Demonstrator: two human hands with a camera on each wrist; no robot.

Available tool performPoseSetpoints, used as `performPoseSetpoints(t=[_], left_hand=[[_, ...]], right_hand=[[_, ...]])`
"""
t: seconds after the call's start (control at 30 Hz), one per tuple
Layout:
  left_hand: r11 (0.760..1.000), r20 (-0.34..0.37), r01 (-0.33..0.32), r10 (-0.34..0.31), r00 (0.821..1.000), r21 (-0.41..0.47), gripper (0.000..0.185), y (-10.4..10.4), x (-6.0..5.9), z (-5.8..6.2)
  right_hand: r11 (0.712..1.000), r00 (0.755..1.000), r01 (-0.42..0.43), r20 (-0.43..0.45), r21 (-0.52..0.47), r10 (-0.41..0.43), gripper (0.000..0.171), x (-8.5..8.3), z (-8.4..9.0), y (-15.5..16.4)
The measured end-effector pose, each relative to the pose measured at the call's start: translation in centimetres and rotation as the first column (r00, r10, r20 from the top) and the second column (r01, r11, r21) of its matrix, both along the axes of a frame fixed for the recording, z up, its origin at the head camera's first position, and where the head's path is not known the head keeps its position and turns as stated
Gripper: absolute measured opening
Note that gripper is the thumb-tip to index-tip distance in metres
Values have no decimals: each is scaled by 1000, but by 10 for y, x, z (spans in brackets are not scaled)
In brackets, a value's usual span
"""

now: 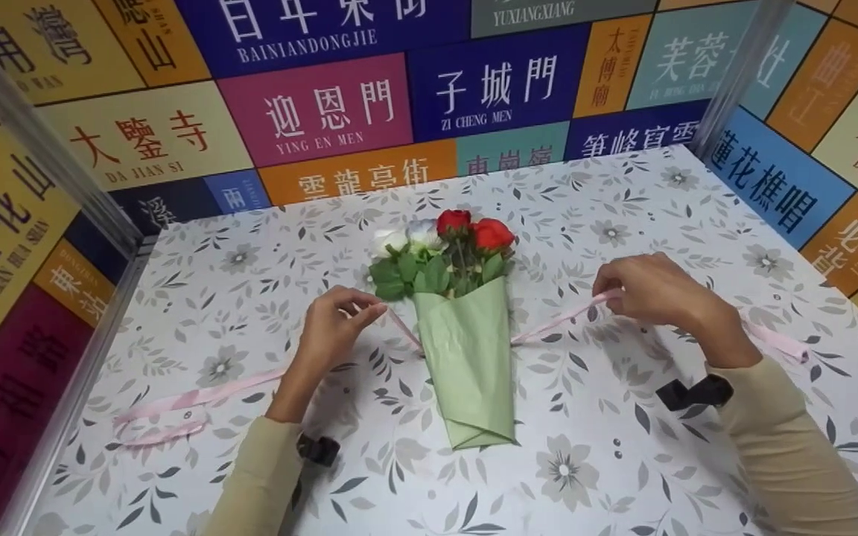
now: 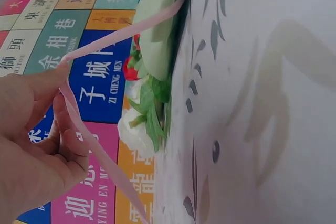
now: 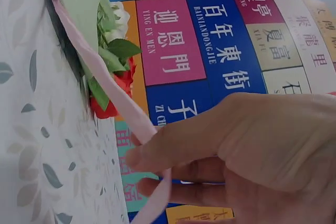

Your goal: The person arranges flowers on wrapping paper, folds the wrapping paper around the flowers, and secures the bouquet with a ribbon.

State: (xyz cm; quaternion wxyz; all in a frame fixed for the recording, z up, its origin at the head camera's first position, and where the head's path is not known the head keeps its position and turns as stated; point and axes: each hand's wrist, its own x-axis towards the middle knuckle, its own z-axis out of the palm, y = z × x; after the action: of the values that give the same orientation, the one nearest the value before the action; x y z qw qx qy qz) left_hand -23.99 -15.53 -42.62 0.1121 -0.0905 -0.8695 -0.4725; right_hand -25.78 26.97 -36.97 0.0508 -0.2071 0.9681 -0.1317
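A bouquet in pale green wrapping paper (image 1: 468, 365) lies on the table, with red roses (image 1: 494, 235) and white flowers (image 1: 390, 241) showing at its top. A pink ribbon (image 1: 559, 322) passes beneath the wrapped part and comes out on both sides. Left of the bouquet, my left hand (image 1: 334, 327) pinches one side of the ribbon between thumb and fingers, lifting it off the table. On the other side my right hand (image 1: 656, 292) pinches the ribbon too, raised above the tabletop. The stretch under the bouquet is hidden.
One ribbon tail (image 1: 168, 406) trails over the table at left; the other tail (image 1: 779, 341) lies beyond my right wrist. The floral-patterned tabletop (image 1: 563, 469) is bounded by colourful lettered panels (image 1: 317, 108) at the back and sides.
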Motion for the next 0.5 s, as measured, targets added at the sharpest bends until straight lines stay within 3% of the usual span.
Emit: performPoseSetpoints(t=[0.23,0.5], left_hand=[[997,-13,19,-18,1000,70,12,11,-1,9],[995,-13,35,-34,999,96,16,21,-4,17]], right_hand=[[990,961,-27,-278,-140,-13,6,-1,-1,-21],[976,919,-69,-393,-209,-20,10,-4,-3,-44]])
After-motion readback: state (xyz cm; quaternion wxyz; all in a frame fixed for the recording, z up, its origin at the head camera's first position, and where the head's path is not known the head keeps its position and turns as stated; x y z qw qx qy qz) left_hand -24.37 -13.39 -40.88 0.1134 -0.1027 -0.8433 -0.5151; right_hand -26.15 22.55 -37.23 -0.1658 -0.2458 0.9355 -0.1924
